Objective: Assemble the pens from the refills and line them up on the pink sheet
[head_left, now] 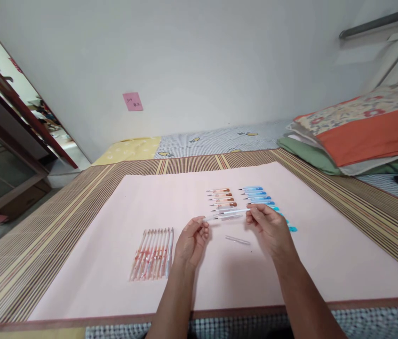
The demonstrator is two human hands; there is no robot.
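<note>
Over a pink sheet [96, 263], my left hand [192, 242] pinches one end of a thin white pen [225, 214] and my right hand [269, 228] pinches the other end, holding it level just above the sheet. Right behind the pen lie a short row of brown-capped pens [221, 197] and a row of blue-capped pens [260, 197]; my right hand covers part of the blue row. A small clear tube [237, 240] rests on the sheet between my hands. A row of several clear pink-patterned pens [153, 253] lies left of my left hand.
The sheet lies on a striped woven mat [26, 245] over a bed. Folded blankets and an orange-patterned pillow [364, 127] are stacked at the right. A white wall with a pink note [132, 101] stands behind. A wooden cabinet [1, 141] is at the left.
</note>
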